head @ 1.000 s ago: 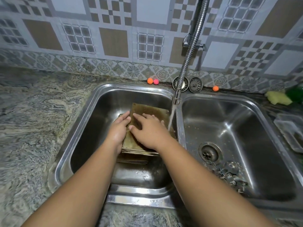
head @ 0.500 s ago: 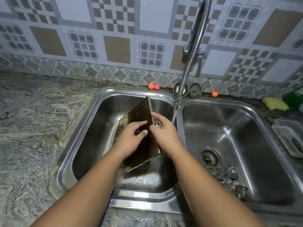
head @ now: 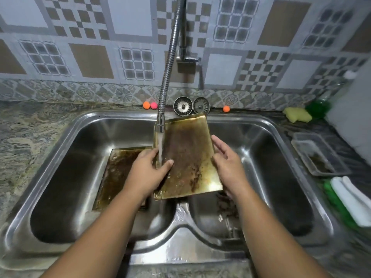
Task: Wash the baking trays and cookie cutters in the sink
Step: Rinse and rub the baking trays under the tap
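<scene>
Swung right since the earlier frame, the baking tray is rinsing under the tap above the sink divider, left hand grasping its edge, right hand bracing flat-fingered; it and the second tray, left basin, are looking unwashed.

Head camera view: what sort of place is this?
Probably a home kitchen: a steel double sink, a patterned tile backsplash, and a stained baking tray under the running tap.
</scene>
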